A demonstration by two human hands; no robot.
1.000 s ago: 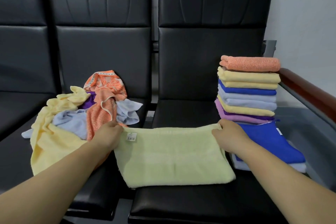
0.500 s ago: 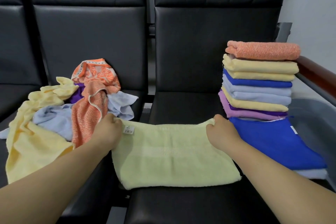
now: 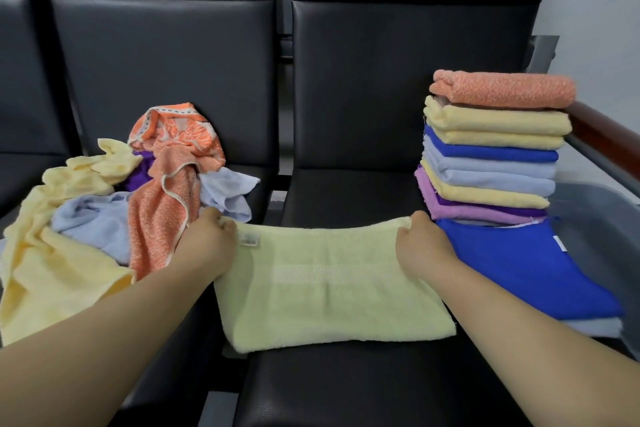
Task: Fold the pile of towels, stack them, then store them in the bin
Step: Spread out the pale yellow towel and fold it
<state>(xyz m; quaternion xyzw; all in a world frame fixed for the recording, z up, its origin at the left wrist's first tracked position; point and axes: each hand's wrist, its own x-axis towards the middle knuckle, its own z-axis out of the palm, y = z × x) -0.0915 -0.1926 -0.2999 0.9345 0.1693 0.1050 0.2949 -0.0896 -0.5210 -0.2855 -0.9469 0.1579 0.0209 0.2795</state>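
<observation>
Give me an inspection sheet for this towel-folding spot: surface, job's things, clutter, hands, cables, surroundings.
Surface: black seat, bearing the work.
Job's things: flat towel folded on the seat; stack of folded towels to its right; unfolded pile on the left seat; grey tub, probably the bin, partly seen far right.
Clutter: nothing seen.
Hands: left hand and right hand each grip a far corner of the flat towel.
Cables: nothing seen.
Surroundings: chair backs, wooden armrest, pale wall.
</observation>
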